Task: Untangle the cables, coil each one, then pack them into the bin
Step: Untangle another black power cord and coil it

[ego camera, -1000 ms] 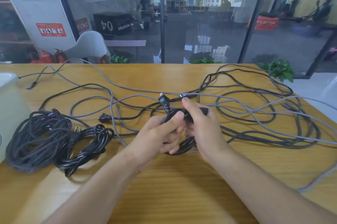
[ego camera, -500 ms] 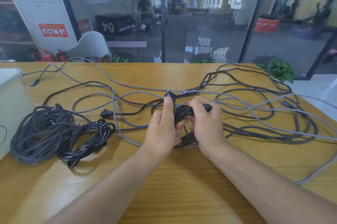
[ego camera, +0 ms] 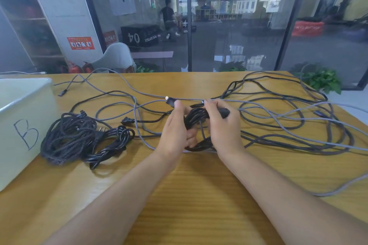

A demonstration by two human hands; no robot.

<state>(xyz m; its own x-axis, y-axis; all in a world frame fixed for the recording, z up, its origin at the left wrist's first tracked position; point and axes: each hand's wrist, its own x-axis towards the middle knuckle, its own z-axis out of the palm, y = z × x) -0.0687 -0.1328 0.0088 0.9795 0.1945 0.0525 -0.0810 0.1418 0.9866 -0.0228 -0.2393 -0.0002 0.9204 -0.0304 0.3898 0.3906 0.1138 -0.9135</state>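
Note:
Both hands hold a small black cable coil [ego camera: 196, 117] above the middle of the wooden table [ego camera: 199, 185]. My left hand [ego camera: 175, 131] grips the coil's left side, its thumb up against the black plug [ego camera: 170, 101]. My right hand [ego camera: 223, 125] grips the right side, fingers curled over the other connector [ego camera: 225, 112]. Two finished coils lie at the left: a braided dark one [ego camera: 65, 137] and a glossy black one [ego camera: 111, 143]. The white bin [ego camera: 23, 125] marked "B" stands at the far left. Tangled grey and black cables [ego camera: 288, 121] spread over the right half.
Loose grey cable strands [ego camera: 111, 89] run across the far left of the table toward the bin. One grey cable [ego camera: 346, 185] trails off the right edge. A glass wall stands just behind the table's far edge. Bare wood lies in front of my arms.
My left hand has turned from a sideways grip to upright, thumb rising to the plug. The coil has been drawn tighter between both hands. The view has tilted so the bin shows more.

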